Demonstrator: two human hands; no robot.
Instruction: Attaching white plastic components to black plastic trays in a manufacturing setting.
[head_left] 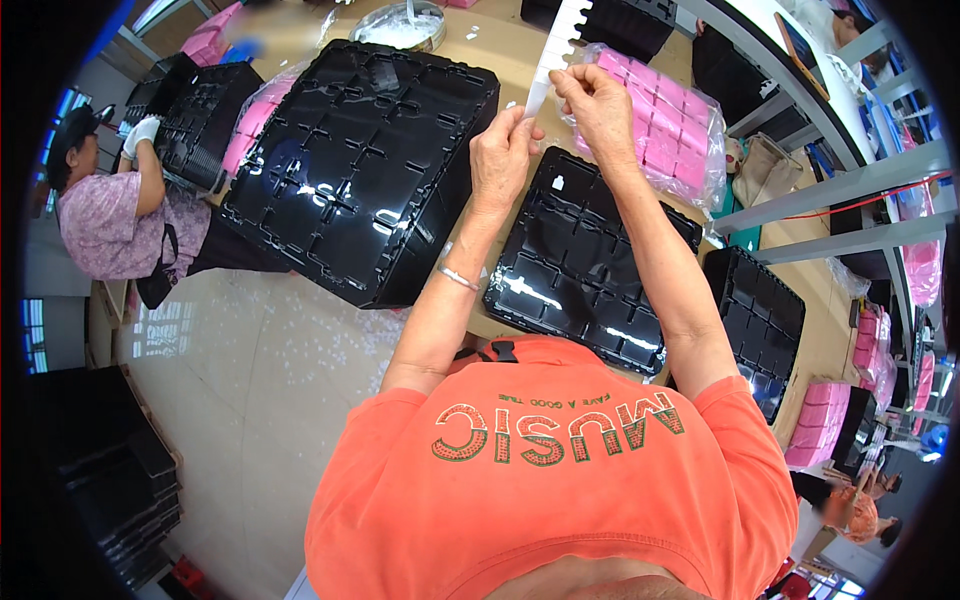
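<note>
A long white strip with a toothed edge of small tabs point(560, 42) stretches away from me above the table. My left hand point(503, 158) is closed on its near end, pinching it between thumb and fingers. Thumb and forefinger of my right hand point(598, 108) pinch together at the toothed edge; whether a single tab is between them is too small to tell. Below my hands lies a black plastic tray point(575, 250) with moulded compartments. One small white tab point(558, 183) rests on its far part.
A tall stack of black trays point(370, 150) stands on the left, with a round bowl of white bits point(400, 28) behind it. Pink blocks in clear film point(665, 125) lie at the far right. Another black tray point(755, 320) sits right. At left, a person point(125, 200) handles trays.
</note>
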